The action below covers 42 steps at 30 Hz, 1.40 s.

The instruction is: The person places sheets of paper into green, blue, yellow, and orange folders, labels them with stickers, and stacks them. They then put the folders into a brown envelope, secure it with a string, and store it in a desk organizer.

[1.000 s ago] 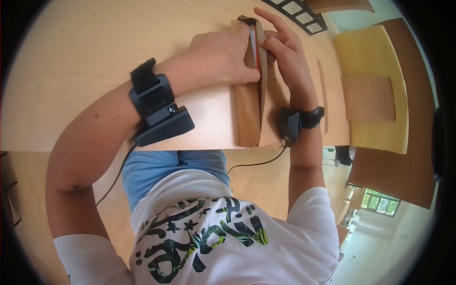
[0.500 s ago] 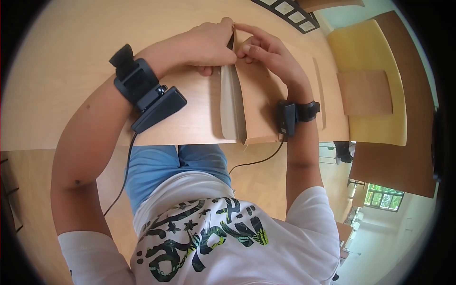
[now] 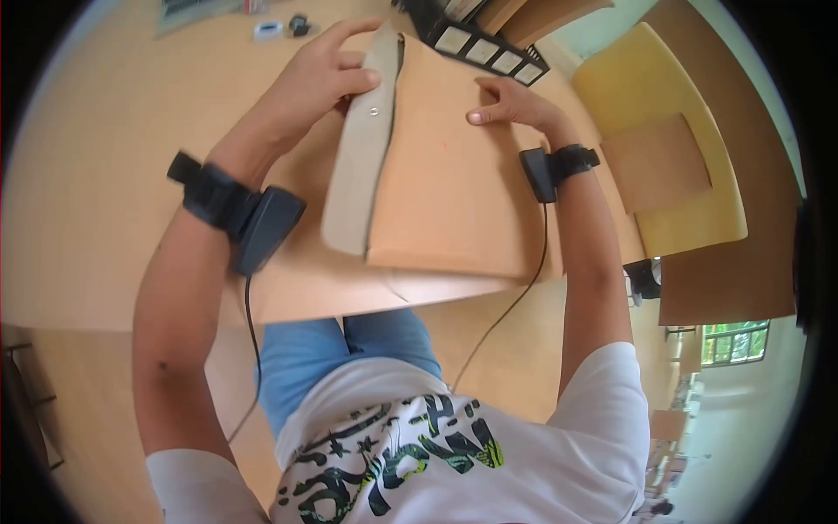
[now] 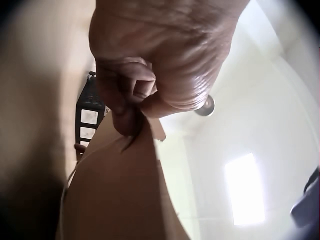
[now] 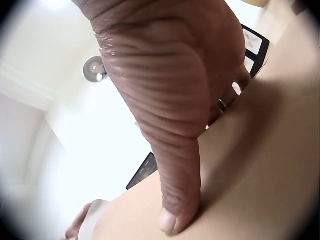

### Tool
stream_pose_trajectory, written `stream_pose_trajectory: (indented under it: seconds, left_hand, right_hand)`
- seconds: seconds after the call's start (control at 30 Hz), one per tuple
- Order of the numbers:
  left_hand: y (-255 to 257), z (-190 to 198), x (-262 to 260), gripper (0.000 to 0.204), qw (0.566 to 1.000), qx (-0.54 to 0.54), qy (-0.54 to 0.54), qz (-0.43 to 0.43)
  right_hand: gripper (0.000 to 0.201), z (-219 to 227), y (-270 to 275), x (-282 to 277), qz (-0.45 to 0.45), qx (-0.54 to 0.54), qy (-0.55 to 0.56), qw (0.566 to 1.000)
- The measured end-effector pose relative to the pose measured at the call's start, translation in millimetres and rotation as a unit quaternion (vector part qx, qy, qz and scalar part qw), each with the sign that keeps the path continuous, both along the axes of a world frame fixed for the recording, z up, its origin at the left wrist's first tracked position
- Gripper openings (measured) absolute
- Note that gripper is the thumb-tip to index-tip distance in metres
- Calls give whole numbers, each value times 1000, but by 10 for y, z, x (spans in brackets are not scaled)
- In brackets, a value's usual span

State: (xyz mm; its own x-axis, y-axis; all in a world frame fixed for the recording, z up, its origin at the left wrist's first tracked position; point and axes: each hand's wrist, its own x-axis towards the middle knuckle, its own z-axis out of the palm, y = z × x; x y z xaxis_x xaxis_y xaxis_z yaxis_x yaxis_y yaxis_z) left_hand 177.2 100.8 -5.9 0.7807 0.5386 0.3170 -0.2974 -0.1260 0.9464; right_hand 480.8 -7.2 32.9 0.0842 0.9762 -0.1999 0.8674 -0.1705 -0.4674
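Note:
A brown kraft paper document envelope [image 3: 454,183] lies at the table's near edge, its broad face toward the head camera. Along its left side runs a pale grey-beige flap [image 3: 353,192] with a small round metal-looking fastener [image 3: 374,111]. My left hand [image 3: 314,79] pinches the flap's upper part between thumb and fingers; the left wrist view shows the pinched paper edge [image 4: 115,190] close up. At the envelope's upper right, my right hand [image 3: 515,105] rests on the face, its thumb [image 5: 177,190] straight against the paper. Whatever is inside the envelope is hidden.
A black rack [image 3: 480,52] with pale square labels stands beyond the envelope's top edge. Small items [image 3: 271,31] lie at the far side of the table. A yellow chair [image 3: 655,166] with a brown patch is at the right. A cable [image 3: 524,297] hangs from each wrist camera.
Earlier my left hand was at the envelope's opening, where orange and white edges showed. The envelope has turned broad face up and its flap now spreads left. Both hands have moved apart.

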Motion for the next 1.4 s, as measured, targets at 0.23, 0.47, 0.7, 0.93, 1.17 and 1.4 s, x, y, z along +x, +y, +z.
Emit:
stream_pose_trajectory:
  seconds: [0.23,0.47,0.7,0.93,1.17,1.4]
  left_hand:
    - [355,213,-203,56,908,-215,-279,-227]
    - [-73,493,-288,92,843,-257,-325,-343]
    - [-922,749,-20,73,964,248,-90,24]
    - [-1070,242,425,32,954,226,-94,172]
    - [-1352,141,794,46,959,246,-80,118]
    - [-1264,36,929,81,918,394,-33,41]
  right_hand:
    - [28,227,-124,-398,-67,130,383,912]
    - [28,428,-199,10,0,416,459,785]
    - [36,768,-155,23,-40,558,475,679]
    - [71,158,-445,-502,-124,455,261,842]
    - [84,-198,-999,-1332,-9,501,78,862]
    - [38,-73,-984,-1164,-171,486,309,799]
